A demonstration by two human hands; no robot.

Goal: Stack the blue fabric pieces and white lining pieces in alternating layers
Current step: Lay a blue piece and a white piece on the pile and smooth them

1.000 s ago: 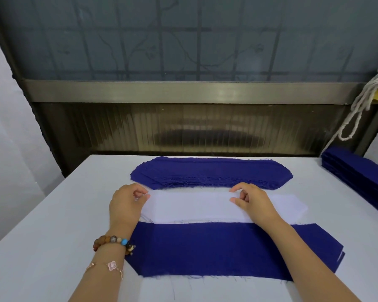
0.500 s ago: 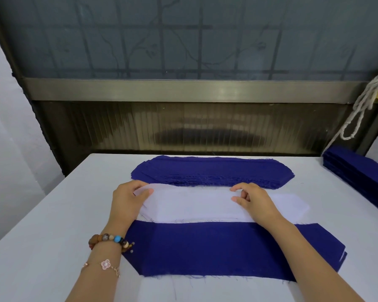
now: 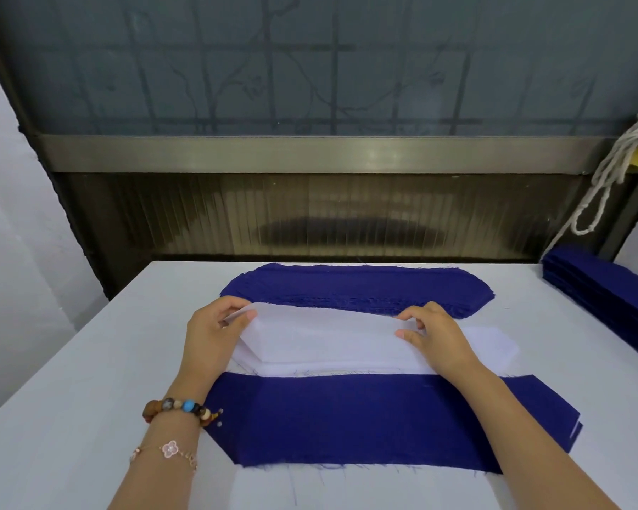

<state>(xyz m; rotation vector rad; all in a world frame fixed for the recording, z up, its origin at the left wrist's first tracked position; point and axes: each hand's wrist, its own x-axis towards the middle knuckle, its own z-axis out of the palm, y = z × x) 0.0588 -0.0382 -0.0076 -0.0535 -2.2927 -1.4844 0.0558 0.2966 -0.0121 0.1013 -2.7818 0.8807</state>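
**Now the top lining sheet is coming free**

Your left hand [image 3: 210, 336] pinches the 10 o'clock corner of the top white lining piece [image 3: 321, 333]. That corner lay flat a second ago and is now peeled up. Your right hand [image 3: 439, 340] pinches its far edge toward 2 o'clock. The sheet lies between the blue stack [image 3: 354, 288] at 12 o'clock and the blue fabric piece [image 3: 347, 417] at 6 o'clock. It looks separated and ready to go onto that blue piece.

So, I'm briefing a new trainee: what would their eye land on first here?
Probably the white lining piece at centre, pinched and lifted by the left hand and right hand. Next, the blue: a wide blue fabric piece nearest the person, a rounded blue stack behind the lining, and another blue pile at the right edge.
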